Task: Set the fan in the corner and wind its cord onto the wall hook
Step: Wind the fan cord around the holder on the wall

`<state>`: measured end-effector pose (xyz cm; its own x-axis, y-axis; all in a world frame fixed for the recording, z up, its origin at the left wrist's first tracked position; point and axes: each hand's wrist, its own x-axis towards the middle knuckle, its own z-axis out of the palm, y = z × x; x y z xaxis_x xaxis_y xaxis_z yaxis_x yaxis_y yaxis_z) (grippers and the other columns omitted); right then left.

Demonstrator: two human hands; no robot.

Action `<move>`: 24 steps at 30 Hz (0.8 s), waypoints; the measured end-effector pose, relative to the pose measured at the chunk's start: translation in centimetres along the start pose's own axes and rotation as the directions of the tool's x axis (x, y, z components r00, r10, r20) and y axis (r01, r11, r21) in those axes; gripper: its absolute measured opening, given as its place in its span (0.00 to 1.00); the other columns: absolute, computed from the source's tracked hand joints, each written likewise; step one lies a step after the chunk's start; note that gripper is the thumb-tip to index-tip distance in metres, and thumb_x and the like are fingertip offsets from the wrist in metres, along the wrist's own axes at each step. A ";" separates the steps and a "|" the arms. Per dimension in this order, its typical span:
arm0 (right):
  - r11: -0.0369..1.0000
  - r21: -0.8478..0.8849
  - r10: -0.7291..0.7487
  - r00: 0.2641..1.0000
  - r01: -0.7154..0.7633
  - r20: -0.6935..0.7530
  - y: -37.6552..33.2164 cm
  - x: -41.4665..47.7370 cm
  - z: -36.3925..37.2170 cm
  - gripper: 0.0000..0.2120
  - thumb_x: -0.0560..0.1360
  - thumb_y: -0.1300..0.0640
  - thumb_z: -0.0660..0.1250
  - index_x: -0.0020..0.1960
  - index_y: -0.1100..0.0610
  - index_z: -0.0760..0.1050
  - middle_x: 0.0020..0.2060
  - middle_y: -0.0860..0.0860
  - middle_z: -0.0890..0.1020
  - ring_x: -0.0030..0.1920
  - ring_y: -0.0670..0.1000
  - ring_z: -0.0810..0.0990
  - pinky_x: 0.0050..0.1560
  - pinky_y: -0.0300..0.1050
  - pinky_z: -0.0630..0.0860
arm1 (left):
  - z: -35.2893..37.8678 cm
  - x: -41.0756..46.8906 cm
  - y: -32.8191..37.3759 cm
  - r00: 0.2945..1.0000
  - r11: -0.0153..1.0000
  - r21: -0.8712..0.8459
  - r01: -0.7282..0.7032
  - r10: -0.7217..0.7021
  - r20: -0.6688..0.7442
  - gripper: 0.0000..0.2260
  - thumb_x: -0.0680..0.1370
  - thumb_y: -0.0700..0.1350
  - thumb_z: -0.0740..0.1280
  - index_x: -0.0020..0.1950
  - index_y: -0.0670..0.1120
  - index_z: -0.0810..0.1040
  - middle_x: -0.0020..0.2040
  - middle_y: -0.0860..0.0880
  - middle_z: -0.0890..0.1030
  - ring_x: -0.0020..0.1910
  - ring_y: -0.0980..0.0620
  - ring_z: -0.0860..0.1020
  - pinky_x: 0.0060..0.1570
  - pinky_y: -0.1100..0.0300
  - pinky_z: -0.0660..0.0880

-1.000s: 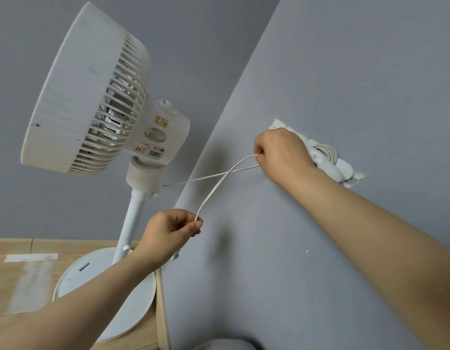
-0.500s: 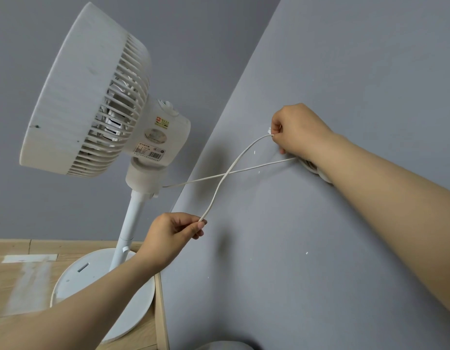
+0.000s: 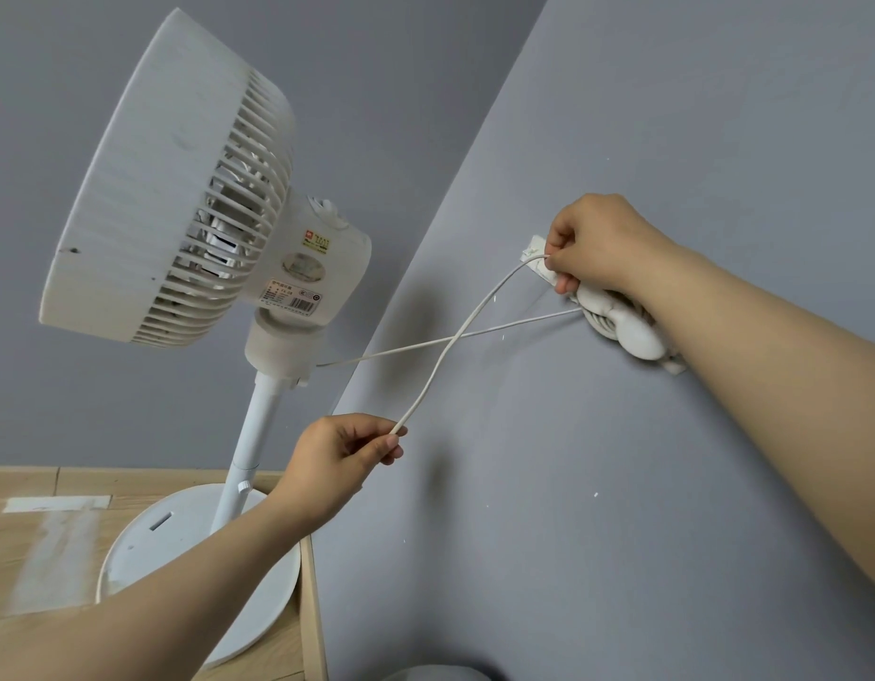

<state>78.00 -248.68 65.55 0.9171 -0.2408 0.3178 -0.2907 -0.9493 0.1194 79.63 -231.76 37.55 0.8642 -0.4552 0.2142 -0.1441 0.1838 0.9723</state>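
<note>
The left hand [image 3: 344,459] is curled, and its thumb and forefinger pinch a thin white power cord [image 3: 452,339] at the fingertips. What lies inside the palm cannot be told. From this pinch the cord rises up and to the right to the right hand [image 3: 597,243]. That hand is closed into a loose fist, and its fingertips grip the cord against the upper end of a white plastic wall hook [image 3: 636,331].

The hook is fixed to the grey painted wall [image 3: 622,508]. It runs out from under the right hand and down along the underside of the wrist. Several turns of cord are bunched on it, just below the knuckles.

A second stretch of cord leaves these turns and runs leftward and slightly down. It crosses the first stretch about midway between the two hands and ends at the neck of a white plastic pedestal fan [image 3: 180,189].

The fan stands to the left of both hands, in the corner where the two grey walls meet. Its round slatted head is above the left hand and tilted. Its slim pole comes down just behind the left wrist to a round white base [image 3: 180,538] on the pale wooden floor [image 3: 13,489]. The left forearm crosses over this base. A pale strip of tape [image 3: 57,503] lies on the floor, farther left of the base.
</note>
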 end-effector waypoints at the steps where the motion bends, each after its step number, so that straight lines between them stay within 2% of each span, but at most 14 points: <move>1: 1.000 0.008 0.010 1.000 -0.010 -0.007 0.2 -0.1 -0.2 0.07 0.73 0.67 0.61 0.44 0.64 0.78 0.33 0.57 0.85 0.32 0.47 0.83 0.42 0.39 0.77 | 0.1 0.0 0.0 1.000 1.000 -0.005 0.006 -0.006 0.001 0.07 0.76 0.40 0.68 0.44 0.50 0.84 0.34 0.53 0.84 0.36 0.58 0.81 0.28 0.64 0.71; 5: 0.999 0.022 0.031 0.998 -0.030 -0.056 0.8 -0.4 -0.6 0.06 0.74 0.65 0.62 0.43 0.61 0.78 0.32 0.55 0.84 0.35 0.48 0.84 0.36 0.33 0.72 | 0.4 -0.1 0.2 1.000 0.999 -0.030 0.009 -0.009 -0.002 0.07 0.76 0.39 0.68 0.44 0.48 0.85 0.35 0.51 0.84 0.33 0.58 0.80 0.27 0.65 0.72; 13: 0.995 0.066 0.076 0.992 -0.070 -0.100 1.1 0.1 -1.1 0.08 0.74 0.66 0.60 0.41 0.58 0.77 0.31 0.54 0.84 0.34 0.49 0.84 0.48 0.45 0.80 | 1.0 -0.7 1.5 0.999 0.991 -0.134 0.013 -0.019 -0.047 0.07 0.77 0.36 0.67 0.45 0.44 0.85 0.35 0.46 0.84 0.33 0.54 0.79 0.27 0.62 0.72; 18: 0.984 0.116 0.153 0.978 -0.137 -0.142 0.9 -0.2 -1.4 0.10 0.73 0.67 0.60 0.38 0.54 0.75 0.28 0.50 0.82 0.36 0.50 0.85 0.44 0.44 0.80 | 1.9 -0.8 2.4 0.997 0.990 -0.138 0.025 -0.034 -0.068 0.07 0.77 0.36 0.66 0.46 0.43 0.85 0.33 0.47 0.83 0.31 0.56 0.77 0.26 0.63 0.71; 24: 0.940 0.307 0.221 0.951 -0.148 -0.218 1.2 -1.2 -1.6 0.09 0.70 0.70 0.61 0.43 0.60 0.77 0.38 0.58 0.84 0.39 0.58 0.85 0.47 0.53 0.81 | 1.3 0.4 4.4 0.992 0.992 -0.112 0.052 -0.064 -0.113 0.08 0.77 0.36 0.66 0.43 0.45 0.84 0.30 0.50 0.82 0.27 0.55 0.75 0.25 0.62 0.69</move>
<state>76.16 -249.18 66.86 0.7483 -0.3945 0.5333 -0.3254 -0.9189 -0.2231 78.66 -232.26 42.04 0.9206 -0.3648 0.1391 -0.0445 0.2561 0.9656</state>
